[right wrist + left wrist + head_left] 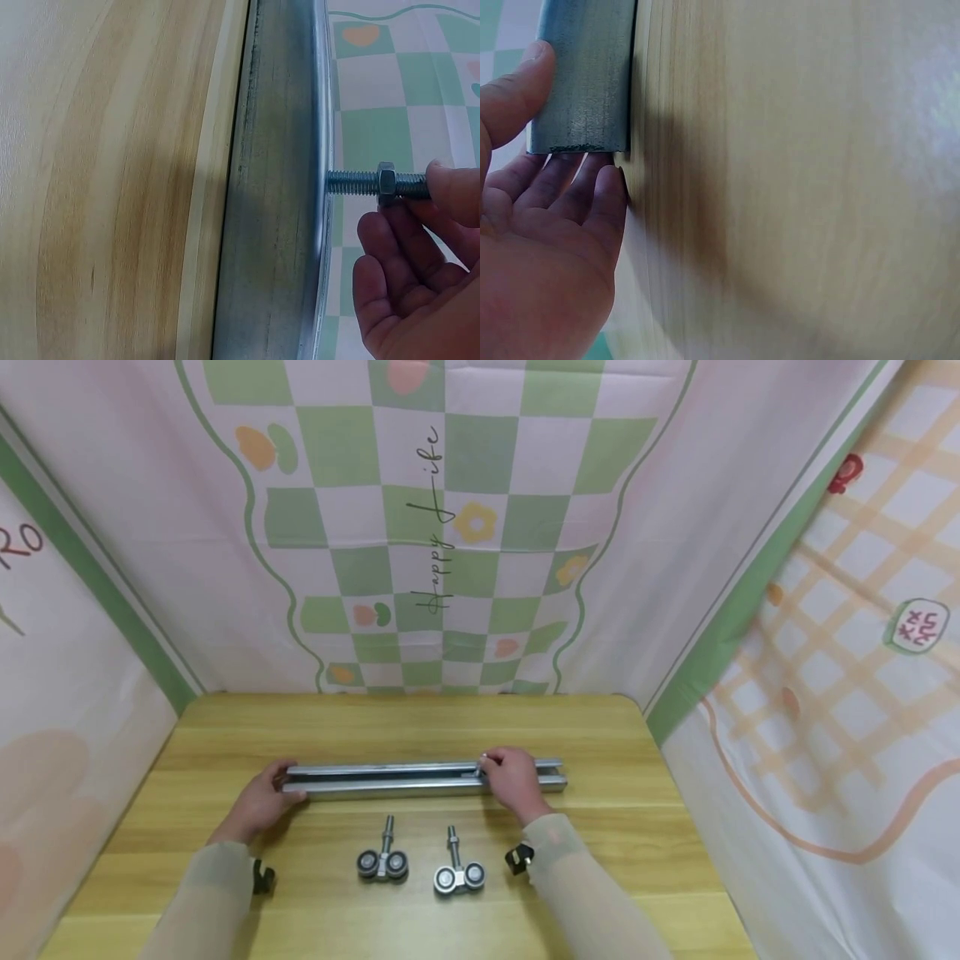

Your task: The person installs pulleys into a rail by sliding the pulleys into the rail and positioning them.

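Note:
A slotted metal rail (pixel 390 788) lies lengthwise across the wooden table, its slot facing up. My left hand (pixel 259 803) grips its left end; in the left wrist view the thumb (pixel 517 97) lies against one edge and the other fingers reach around the end. Over the right part of the rail, my right hand (pixel 514 781) pinches a threaded bolt (pixel 352 182) between thumb and fingers. The bolt stands out from the rail's slot and carries a hex nut (pixel 386 184). Whatever the bolt joins inside the rail is hidden.
Two roller trolleys with bolts, a left one (pixel 383 862) and a right one (pixel 458 878), lie on the table (pixel 322 910) in front of the rail. A checked curtain (pixel 442 527) hangs behind the table's back edge, with more cloth at both sides.

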A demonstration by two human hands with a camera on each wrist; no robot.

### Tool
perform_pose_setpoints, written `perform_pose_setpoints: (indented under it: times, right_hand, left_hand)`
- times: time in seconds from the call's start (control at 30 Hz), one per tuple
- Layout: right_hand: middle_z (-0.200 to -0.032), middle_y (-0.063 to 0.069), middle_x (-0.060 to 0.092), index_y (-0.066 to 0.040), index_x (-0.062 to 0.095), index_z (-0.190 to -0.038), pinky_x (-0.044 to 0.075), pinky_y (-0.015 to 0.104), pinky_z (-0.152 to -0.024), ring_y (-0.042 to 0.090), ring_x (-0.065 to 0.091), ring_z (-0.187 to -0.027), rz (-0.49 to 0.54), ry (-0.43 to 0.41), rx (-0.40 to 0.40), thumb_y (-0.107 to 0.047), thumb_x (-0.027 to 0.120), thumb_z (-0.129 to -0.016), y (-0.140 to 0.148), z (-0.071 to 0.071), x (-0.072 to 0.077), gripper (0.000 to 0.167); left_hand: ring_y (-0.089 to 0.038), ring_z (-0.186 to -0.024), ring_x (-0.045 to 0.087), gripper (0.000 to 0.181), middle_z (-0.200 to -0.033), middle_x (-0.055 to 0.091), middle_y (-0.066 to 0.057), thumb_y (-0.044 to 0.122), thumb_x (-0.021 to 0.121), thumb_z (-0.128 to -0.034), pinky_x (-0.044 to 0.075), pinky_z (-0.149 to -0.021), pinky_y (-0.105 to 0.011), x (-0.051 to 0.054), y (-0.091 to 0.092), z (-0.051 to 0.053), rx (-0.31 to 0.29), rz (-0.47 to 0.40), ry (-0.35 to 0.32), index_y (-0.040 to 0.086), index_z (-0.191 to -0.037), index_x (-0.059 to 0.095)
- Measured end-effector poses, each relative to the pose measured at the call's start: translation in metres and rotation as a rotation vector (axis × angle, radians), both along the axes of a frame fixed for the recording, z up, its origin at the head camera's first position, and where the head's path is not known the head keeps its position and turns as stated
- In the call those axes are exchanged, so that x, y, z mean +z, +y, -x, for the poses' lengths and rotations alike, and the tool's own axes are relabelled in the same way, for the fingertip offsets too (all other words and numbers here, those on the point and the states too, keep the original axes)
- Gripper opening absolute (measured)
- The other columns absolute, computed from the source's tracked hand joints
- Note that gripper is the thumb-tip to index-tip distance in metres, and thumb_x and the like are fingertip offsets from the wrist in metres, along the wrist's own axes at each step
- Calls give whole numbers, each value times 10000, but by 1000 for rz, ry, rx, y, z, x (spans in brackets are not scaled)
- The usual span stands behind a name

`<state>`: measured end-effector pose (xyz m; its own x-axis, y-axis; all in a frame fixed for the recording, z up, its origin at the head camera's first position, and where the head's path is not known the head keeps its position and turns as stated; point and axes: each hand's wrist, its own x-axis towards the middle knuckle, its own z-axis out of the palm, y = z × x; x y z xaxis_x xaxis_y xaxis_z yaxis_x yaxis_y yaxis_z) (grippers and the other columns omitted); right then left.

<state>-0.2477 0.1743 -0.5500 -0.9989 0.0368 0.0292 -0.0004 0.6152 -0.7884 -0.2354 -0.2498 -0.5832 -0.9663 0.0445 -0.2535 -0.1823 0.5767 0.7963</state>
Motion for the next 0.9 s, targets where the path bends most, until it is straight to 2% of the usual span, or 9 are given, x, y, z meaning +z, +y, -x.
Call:
perform_pose_setpoints:
  times: [0.37,0.9]
  right_hand:
    - [-911,11,712,-100,757,-968,560,401,-750,194,636,-835,-23,5,15,-203,677,-940,-12,-1,4,134]
    - [-899,4,703,-103,745,-954,558,383,-742,185,629,-823,-40,11,46,-196,673,-943,-35,3,2,119]
  left_hand:
    - [-539,-1355,295,715,-1495,321,-348,209,712,-919,237,-1098,-660,-4,-1,1,-6,-19,6,6,-1494,338]
    - [-539,-1359,288,745,-1500,313,-347,229,713,-916,220,-1099,-668,-5,-2,0,-2,-19,1,8,-1508,319]
